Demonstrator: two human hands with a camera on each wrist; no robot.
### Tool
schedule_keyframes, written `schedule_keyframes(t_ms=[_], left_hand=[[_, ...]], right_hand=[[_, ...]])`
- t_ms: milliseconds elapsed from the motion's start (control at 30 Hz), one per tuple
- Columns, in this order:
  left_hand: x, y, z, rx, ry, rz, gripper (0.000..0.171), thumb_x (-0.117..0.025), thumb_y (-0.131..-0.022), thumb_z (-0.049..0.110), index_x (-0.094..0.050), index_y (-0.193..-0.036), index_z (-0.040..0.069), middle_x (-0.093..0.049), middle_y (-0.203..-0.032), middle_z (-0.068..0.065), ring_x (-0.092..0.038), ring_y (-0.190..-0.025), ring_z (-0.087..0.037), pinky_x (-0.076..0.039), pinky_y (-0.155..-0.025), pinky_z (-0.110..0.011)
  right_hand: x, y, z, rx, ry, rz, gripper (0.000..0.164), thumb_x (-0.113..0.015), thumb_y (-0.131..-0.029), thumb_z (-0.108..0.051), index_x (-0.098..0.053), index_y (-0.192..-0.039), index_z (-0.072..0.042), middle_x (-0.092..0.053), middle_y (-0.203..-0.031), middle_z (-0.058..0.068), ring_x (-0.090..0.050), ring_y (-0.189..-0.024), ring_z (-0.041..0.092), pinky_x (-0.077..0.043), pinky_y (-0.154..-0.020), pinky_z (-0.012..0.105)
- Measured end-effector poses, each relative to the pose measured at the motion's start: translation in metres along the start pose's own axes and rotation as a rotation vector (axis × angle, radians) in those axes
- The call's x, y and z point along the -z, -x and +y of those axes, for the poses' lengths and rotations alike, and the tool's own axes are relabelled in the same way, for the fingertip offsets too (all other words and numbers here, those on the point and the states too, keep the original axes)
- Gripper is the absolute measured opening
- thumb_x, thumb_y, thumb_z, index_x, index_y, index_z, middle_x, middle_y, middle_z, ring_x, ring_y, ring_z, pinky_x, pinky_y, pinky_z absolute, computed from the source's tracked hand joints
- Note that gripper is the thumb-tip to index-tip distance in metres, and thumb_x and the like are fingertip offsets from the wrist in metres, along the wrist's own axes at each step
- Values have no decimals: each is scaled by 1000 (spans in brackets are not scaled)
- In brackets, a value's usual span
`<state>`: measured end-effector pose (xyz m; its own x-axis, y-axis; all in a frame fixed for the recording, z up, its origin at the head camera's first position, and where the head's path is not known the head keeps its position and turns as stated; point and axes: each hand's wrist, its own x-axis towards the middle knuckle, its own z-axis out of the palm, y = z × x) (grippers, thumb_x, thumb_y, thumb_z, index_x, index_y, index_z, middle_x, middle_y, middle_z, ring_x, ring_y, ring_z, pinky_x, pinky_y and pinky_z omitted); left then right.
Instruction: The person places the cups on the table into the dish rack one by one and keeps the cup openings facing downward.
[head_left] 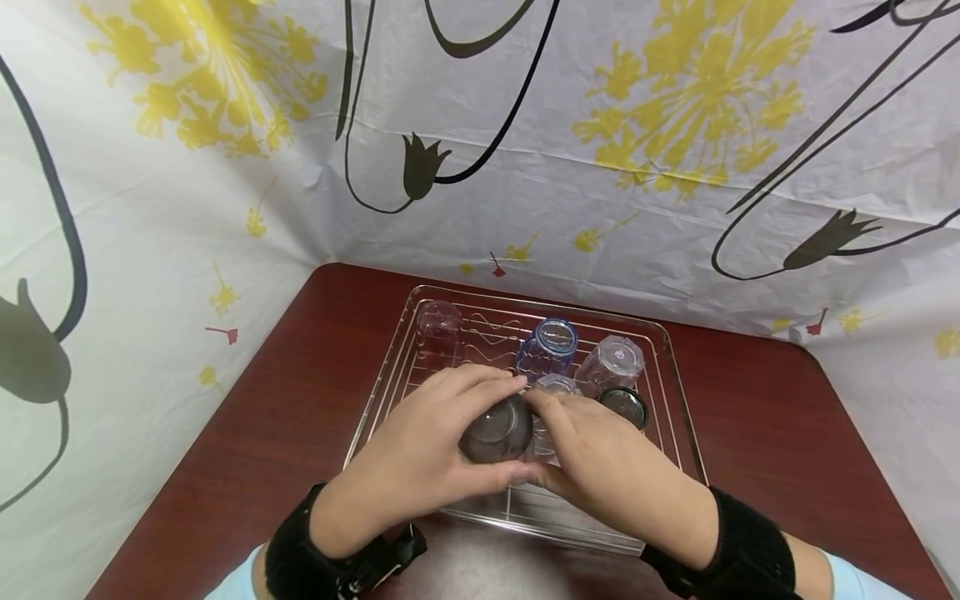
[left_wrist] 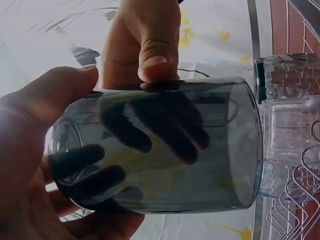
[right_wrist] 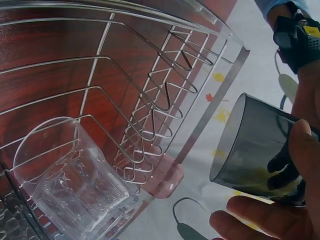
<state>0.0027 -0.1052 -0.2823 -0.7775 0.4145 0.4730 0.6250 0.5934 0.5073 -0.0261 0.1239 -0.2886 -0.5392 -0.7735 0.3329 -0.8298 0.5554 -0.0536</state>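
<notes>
A dark grey, see-through drinking glass [head_left: 497,429] is held upside down in both hands, its base facing up. My left hand [head_left: 423,446] wraps the side near the base; its fingers show through the glass in the left wrist view. From the other side my right hand [head_left: 618,458] grips the same glass, thumb on the near face and fingers behind. The mouth points toward the wire rack [head_left: 688,433] below, apart from it in the right wrist view. Near the right hand stand a clear faceted glass [head_left: 613,365] and a dark glass [head_left: 624,407].
On the rack are also a blue-tinted glass [head_left: 547,346], a clear tumbler [right_wrist: 80,190] and a pale pinkish glass [head_left: 438,321] at the back left. Wavy wire dividers [right_wrist: 150,125] run along it. The rack stands on a dark red table [head_left: 277,400] before a patterned cloth [head_left: 480,192].
</notes>
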Motion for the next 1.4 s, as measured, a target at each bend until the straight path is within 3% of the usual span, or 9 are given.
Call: schedule_keyframes(t_ms=[267,600,1067,1300,1400], left_hand=[[2,-1,-6,-13,-77,-24,73,-87,-74,45,-61,-136,17,-62,-132,1,-59,-120,-18,-53,-97,-37],[17,1,-25,174,-138,-104,74,-85,-75,49,-59,-137,19,-61,-135,2,-59,-123,-20,-55,-96,-41],[23,2,-43,271,-289,-103,71,-85,-75,50,-61,-135,20,-62,-131,-1,-63,-115,-23,-60,-79,-44],[23,-1,-56,312,-247,-136,72,-84,-76,48,-59,-137,19,-62,-132,-3,-63,-114,-23,-58,-84,-44],[24,-3,-61,330,-235,-154,72,-84,-77,46,-58,-138,18,-61,-133,-4,-63,-114,-23,-57,-87,-44]], right_hand=[[3,7,7,-41,21,-46,82,-65,-88,-63,-47,-143,-5,-61,-135,10,-58,-127,25,-49,-104,45],[8,23,25,-156,29,-56,82,-63,-90,-62,-42,-151,-11,-42,-155,10,-39,-142,35,-38,-111,56],[4,38,35,-237,37,-55,81,-70,-86,-58,-45,-149,-14,-45,-152,13,-39,-140,41,-37,-109,59],[8,48,37,-357,69,-171,88,-62,-85,-71,-39,-153,-20,-38,-156,12,-32,-144,44,-33,-108,67],[10,50,38,-361,75,-163,88,-63,-84,-70,-40,-152,-20,-40,-155,12,-34,-143,45,-33,-107,67]])
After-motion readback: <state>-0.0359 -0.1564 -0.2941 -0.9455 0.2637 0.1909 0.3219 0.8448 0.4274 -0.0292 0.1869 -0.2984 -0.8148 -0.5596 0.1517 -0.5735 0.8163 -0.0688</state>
